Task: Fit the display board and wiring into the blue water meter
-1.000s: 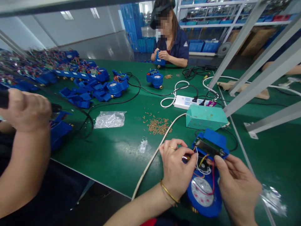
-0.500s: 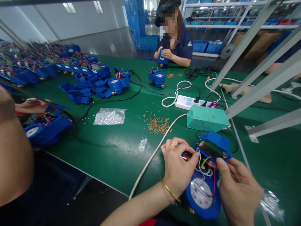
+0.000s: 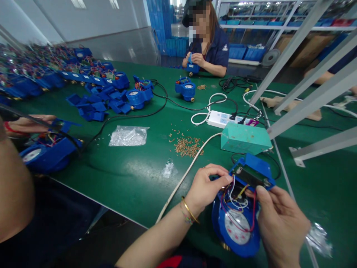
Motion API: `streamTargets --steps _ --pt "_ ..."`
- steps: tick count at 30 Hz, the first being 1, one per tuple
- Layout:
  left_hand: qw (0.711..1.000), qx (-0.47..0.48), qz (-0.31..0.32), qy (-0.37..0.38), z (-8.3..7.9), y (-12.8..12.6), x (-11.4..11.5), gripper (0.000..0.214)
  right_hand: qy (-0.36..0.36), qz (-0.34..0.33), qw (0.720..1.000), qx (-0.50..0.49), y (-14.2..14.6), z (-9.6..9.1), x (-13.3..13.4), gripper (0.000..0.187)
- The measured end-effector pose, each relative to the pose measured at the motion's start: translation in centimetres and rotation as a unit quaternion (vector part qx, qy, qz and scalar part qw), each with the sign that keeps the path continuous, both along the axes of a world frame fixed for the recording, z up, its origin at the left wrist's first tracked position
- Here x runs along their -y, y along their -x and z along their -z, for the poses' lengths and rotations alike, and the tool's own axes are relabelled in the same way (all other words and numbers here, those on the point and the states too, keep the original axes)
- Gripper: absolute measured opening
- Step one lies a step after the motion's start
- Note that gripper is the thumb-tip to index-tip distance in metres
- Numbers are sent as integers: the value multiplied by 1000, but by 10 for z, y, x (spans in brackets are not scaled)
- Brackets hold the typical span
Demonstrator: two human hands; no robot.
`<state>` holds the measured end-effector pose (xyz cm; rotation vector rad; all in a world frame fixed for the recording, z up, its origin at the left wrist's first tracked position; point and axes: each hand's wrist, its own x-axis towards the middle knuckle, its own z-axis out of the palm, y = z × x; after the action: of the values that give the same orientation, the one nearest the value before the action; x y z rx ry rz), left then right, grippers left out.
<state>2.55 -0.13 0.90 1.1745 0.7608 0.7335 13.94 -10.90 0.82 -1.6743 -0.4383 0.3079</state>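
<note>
At the lower right a blue water meter (image 3: 238,227), with a white round dial, stands tilted in my hands. Its blue flap (image 3: 256,165) is raised, with a dark circuit board (image 3: 247,176) inside. Red, white and yellow wires (image 3: 237,199) loop between board and meter body. My right hand (image 3: 281,219) grips the meter's right side, thumb at the board's corner. Thumb and forefinger of my left hand (image 3: 209,186) are closed at the left end of the board housing, beside the wires; its other fingers are partly hidden.
Brass-coloured screws (image 3: 188,147) lie in a pile behind a white cable (image 3: 181,188). A green metal box (image 3: 245,137) and a power strip (image 3: 223,119) stand beyond. Metal posts (image 3: 309,74) slant at right. A co-worker's arm (image 3: 13,178) is close at left; another person (image 3: 206,52) sits opposite.
My left hand has drawn slightly left and its fingers have moved to the housing's left end. A shiny dark brown part that showed under them is no longer visible. My right hand keeps its grip.
</note>
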Motion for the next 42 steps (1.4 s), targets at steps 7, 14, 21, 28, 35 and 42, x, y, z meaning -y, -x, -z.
streamTargets --steps 7,14,21,28,35,42 --pt "988 -65 58 -125 -14 8 -9 11 16 -15 1000 0 -7 0 3 51" --pt "985 -106 17 -133 -18 8 -2 10 21 -5 1000 -1 -7 -1 2 53" --pt "995 -86 -6 -45 -10 3 5 8 23 -9 1000 1 -5 1 3 53" --pt "997 -7 -12 76 -10 -1 9 9 1 -16 1000 23 0 -2 2 50" --pt "999 -42 5 26 -13 -1 10 12 4 -8 1000 19 0 -2 3 50" --pt "998 -51 2 31 -15 -1 12 13 -2 -11 1000 24 -1 0 5 50"
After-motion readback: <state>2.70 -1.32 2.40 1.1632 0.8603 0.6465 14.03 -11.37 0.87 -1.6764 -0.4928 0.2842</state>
